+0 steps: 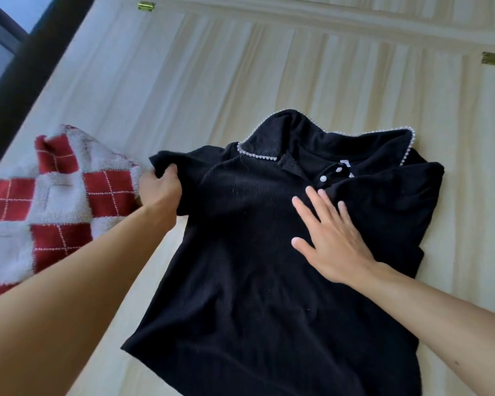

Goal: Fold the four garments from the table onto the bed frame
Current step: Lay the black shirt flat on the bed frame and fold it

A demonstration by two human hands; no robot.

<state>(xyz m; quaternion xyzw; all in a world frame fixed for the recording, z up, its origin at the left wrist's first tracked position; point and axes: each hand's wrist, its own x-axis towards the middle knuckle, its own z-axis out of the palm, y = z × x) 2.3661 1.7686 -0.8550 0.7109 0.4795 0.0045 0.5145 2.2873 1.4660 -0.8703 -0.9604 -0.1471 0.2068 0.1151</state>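
Black pearl-trimmed top (255, 267) was shown spread front-up on the pale wooden bed frame (240, 67), with its collar (283, 132) far and its hem near. The sleeve (166, 161) at the left was gripped in the curled fingers of the left hand (159, 192). The right hand (326, 232) was laid flat, fingers straight, on the chest below the buttons. Folding was judged barely begun. A red-and-white checked fleece garment (55, 201) was seen rumpled at the left, apparently unfolded. The other two garments were not in view.
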